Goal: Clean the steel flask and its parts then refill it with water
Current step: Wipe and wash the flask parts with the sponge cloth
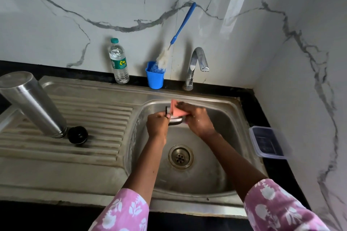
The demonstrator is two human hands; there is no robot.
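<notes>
1. Steel flask (32, 103) upended on the drainboard, left of the basin, leaning, mouth down; well apart from both hands.
2. Black stopper (77, 135) lying just beside the flask mouth, on the drainboard ribs.
3. Over the basin of the sink (221, 165): left hand (157, 124) with fingers curled round a small steel cap (175, 119) with a black strap loop; held sideways, long axis roughly left to right between the hands.
4. Right hand (197, 120) with fingers pinching a pink sponge (176, 109), pressed against the upper side of the cap.
5. Key relation: cap sits directly between the two hands, sponge above and right of it; likely scrub stroke runs along the cap's axis, right hand working, left hand steadying.
6. Tap (197, 65) behind the hands; no running water seen.
7. Judged: cap being scrubbed; refill not yet begun.
8. Bottle brush (175, 43) standing in a blue cup (155, 78); water bottle (118, 62) beside it on the table, likely refill source.
</notes>
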